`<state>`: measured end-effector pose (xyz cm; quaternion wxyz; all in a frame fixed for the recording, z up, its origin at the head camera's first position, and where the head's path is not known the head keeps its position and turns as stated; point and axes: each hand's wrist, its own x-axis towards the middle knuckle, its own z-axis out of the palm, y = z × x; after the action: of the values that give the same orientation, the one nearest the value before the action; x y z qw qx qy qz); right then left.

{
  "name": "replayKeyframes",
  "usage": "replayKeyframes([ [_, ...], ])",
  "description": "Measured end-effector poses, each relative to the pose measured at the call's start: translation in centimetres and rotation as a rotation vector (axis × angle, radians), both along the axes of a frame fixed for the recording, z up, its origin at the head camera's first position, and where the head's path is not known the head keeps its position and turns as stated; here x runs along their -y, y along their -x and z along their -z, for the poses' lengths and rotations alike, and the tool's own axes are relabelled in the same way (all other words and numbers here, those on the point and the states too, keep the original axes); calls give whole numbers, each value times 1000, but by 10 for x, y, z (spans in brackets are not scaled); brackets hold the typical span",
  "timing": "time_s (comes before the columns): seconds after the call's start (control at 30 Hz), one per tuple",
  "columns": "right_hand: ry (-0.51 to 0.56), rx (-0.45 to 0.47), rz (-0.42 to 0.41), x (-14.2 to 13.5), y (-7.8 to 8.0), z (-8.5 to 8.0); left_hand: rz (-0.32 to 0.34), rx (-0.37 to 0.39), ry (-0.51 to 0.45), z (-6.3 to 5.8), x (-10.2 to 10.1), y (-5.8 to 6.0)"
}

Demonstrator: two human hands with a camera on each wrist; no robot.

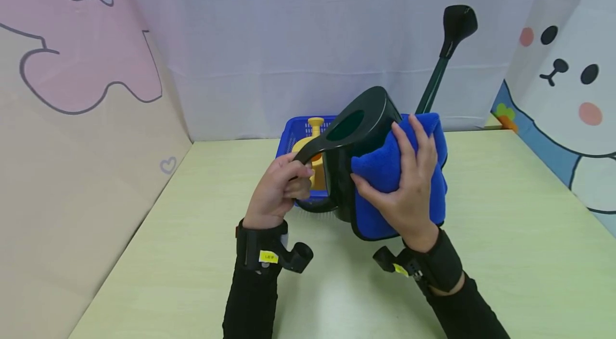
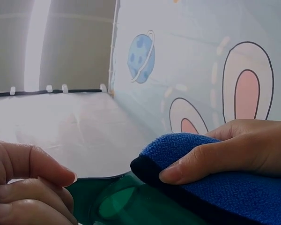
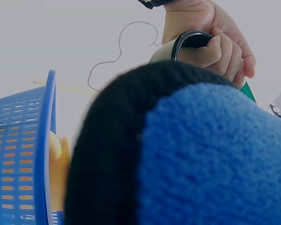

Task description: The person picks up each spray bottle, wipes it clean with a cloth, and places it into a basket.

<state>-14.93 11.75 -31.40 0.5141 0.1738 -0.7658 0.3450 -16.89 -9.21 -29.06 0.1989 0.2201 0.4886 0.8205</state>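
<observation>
A dark green watering can [image 1: 358, 120] is tilted in front of the person, its long spout [image 1: 435, 79] pointing up to the right. The left hand [image 1: 275, 189] grips the can's looped handle [image 1: 320, 147] with curled fingers. A folded blue cloth [image 1: 375, 218] with black edging lies against the can's right side. Spread over that cloth, the right hand [image 1: 409, 186] holds it to the can; in the left wrist view its thumb [image 2: 178, 172] presses the cloth near the can's rim. Cloth and hand hide much of the can's body.
Behind the can stands a blue perforated basket [image 1: 287, 133] holding a yellow item with a knob top [image 1: 315, 122]. The pale wooden table [image 1: 202, 232] meets a white curtain at the back. Cartoon-printed panels border both sides.
</observation>
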Motion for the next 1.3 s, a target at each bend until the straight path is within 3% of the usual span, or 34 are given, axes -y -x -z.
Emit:
replayKeyframes([
  [0.53,-6,-16,0,-2,1,-1,8,-13,-2,2,0,2],
  [0.9,134,208,-224,-40,-2,-18,103,-59,-10,1,5,1],
  [1.0,111,171,-213,-38,-2,-17,101,-41,-3,0,6,0],
  [1.3,-82,-80,-48,-9,-2,-9,75,-43,6,-1,6,0],
])
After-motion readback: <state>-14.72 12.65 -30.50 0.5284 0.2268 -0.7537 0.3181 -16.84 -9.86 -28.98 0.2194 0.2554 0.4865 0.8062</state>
